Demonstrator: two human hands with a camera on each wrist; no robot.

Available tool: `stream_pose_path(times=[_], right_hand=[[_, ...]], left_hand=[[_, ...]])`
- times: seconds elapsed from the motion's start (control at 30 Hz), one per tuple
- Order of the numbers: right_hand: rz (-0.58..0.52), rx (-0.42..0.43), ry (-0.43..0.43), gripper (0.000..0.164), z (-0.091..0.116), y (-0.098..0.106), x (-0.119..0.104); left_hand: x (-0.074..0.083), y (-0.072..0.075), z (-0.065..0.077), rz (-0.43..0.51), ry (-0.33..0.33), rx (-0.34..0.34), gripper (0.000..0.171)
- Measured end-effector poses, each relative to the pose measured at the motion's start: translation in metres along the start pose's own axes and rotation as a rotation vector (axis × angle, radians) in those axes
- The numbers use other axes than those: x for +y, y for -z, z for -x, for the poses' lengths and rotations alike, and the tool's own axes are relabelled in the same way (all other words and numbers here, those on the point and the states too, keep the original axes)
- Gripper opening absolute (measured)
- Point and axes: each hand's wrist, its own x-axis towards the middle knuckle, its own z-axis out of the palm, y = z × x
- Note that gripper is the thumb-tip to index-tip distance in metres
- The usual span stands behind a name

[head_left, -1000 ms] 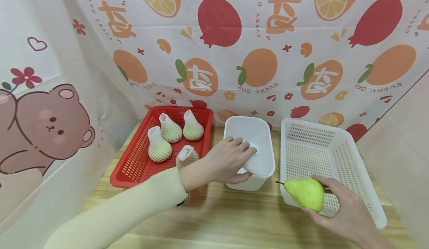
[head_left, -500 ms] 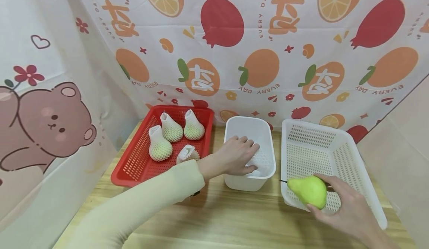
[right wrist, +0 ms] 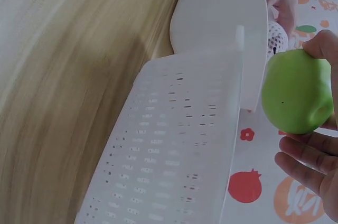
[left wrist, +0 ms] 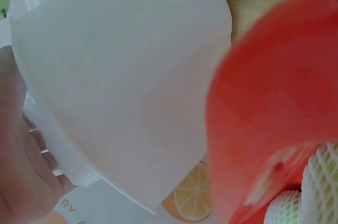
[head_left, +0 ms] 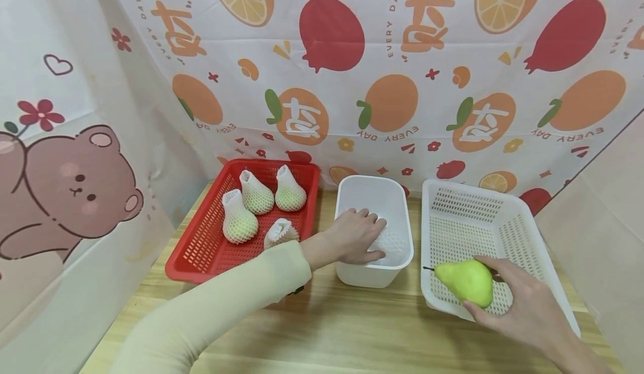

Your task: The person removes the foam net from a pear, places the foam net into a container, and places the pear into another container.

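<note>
My left hand (head_left: pixel 356 236) reaches over the white bin (head_left: pixel 374 276), fingers curled down on a white foam net sleeve (head_left: pixel 391 245). In the left wrist view, white foam (left wrist: pixel 68 152) shows between that hand and the bin's rim; the fingertips are partly hidden. My right hand (head_left: pixel 525 301) grips a green pear (head_left: pixel 465 282) above the near left part of the white basket (head_left: pixel 550 251). The pear lies on its side in the grip, stem to the left. In the right wrist view, the pear (right wrist: pixel 297 92) sits between thumb and fingers, beyond the basket's rim.
A red basket (head_left: pixel 193 256) at left holds several pears in foam nets (head_left: pixel 240 220). The left sleeve (head_left: pixel 236 290) passes over its near right corner. A wooden table (head_left: pixel 362 329) lies below, and a fruit-printed cloth (head_left: pixel 342 111) hangs behind the containers.
My right hand has carried the pear slightly right and up over the white basket. The left hand has shifted a little right and stays over the bin.
</note>
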Motion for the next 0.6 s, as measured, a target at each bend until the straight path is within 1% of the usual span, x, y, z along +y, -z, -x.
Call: stream_pose_path(times=[0.17,0.27,0.43,0.6], right_hand=[[0.020,-0.007,0.007,0.088,-0.001,0.002,0.001],[0.029,-0.015,0.018,0.088,-0.004,0.004,0.003],[0.063,-0.026,0.072,0.087,-0.010,0.008,0.008],[0.110,-0.050,0.118,0.087,-0.019,0.010,0.013]], left_hand=[[-0.003,0.001,0.000,0.023,0.014,-0.020,0.058],[-0.006,0.002,0.003,0.033,0.025,-0.016,0.060],[-0.011,0.005,0.011,0.044,0.044,0.002,0.061],[-0.013,0.007,0.022,0.074,0.055,0.031,0.063]])
